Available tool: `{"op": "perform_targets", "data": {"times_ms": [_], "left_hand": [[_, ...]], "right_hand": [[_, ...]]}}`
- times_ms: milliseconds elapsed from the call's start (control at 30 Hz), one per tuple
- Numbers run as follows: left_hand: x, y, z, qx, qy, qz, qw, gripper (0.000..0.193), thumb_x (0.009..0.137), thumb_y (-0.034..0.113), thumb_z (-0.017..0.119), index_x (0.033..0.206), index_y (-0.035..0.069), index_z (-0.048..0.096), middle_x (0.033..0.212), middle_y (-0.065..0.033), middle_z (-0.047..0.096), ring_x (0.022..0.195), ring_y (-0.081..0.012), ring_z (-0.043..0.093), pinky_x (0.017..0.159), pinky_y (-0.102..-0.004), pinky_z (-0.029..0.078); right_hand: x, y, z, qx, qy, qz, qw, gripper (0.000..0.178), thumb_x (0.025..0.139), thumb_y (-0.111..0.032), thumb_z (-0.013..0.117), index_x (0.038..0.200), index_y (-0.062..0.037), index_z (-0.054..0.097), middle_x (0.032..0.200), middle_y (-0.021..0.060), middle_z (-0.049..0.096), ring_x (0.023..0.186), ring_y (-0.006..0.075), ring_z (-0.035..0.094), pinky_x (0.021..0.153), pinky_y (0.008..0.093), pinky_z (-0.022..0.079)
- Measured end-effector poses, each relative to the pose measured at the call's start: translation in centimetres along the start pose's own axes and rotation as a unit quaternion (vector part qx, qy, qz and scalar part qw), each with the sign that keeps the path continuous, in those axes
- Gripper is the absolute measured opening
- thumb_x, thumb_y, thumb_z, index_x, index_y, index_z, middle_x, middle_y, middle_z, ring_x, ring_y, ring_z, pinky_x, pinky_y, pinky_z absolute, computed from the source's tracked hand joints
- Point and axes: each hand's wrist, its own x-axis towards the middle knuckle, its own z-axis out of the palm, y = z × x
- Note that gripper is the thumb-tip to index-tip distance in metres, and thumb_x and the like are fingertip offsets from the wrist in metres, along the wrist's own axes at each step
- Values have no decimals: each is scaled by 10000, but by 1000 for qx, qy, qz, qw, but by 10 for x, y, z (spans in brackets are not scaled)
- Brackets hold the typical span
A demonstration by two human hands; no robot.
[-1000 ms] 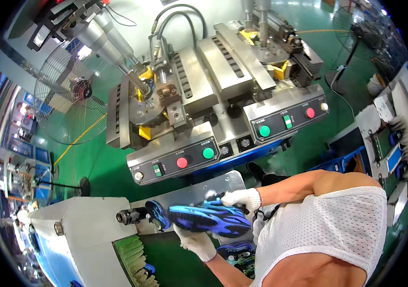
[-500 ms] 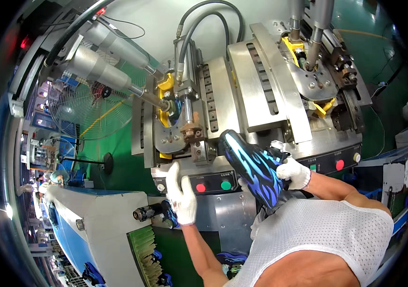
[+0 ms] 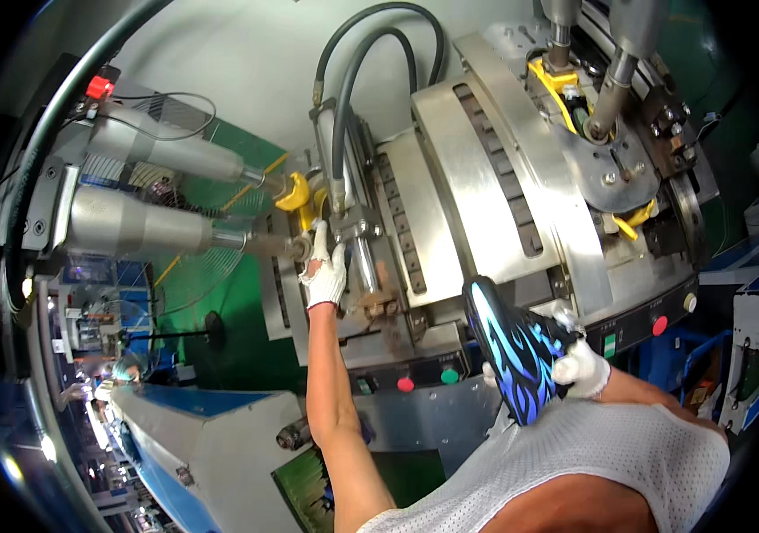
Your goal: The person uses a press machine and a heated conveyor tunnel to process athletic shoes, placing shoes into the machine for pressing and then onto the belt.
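Note:
My right hand (image 3: 582, 369), in a white knit glove, is closed on the opening end of a dark shoe (image 3: 515, 355) with a blue and purple flame pattern. The shoe is held toe up, in front of my white mesh top. My left hand (image 3: 324, 277), gloved too, reaches into the left station of a steel machine. Its fingers are stretched and apart, beside a yellow clamp piece (image 3: 292, 193) and the end of a piston rod. Whatever the fingertips touch there is hidden.
Two grey cylinders (image 3: 139, 222) reach in from the left. The right station carries its own yellow clamp (image 3: 633, 219) and grey plate (image 3: 615, 173). Red and green buttons (image 3: 449, 376) line the front panel. A grey-blue housing (image 3: 219, 444) stands at lower left, a fan beyond it.
My left hand has moved up and away from me, from above the front panel into the left station. My right hand still holds the shoe, now slightly lower and further right in view.

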Motion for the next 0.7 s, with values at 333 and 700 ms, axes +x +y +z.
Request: {"op": "perform_targets", "data": {"times_ms": [333,700], "left_hand": [[48,-14,-42,17,40,-156,987,347,913,285,692,1251,206,698,1231,-206,627,1165,-400,625,997,-529,475],[-238,123,-148,-57,171,-223,958,310,877,147,770,1178,80,739,1213,-162,627,1091,-344,652,970,-444,510]], "right_hand": [[19,4,41,-51,96,-10,994,794,796,-201,891,1439,54,501,1266,275,679,1155,396,701,986,511,606],[176,47,97,-266,201,44,942,416,873,-229,797,1239,-160,612,1051,7,668,942,142,627,723,359,509]]}}
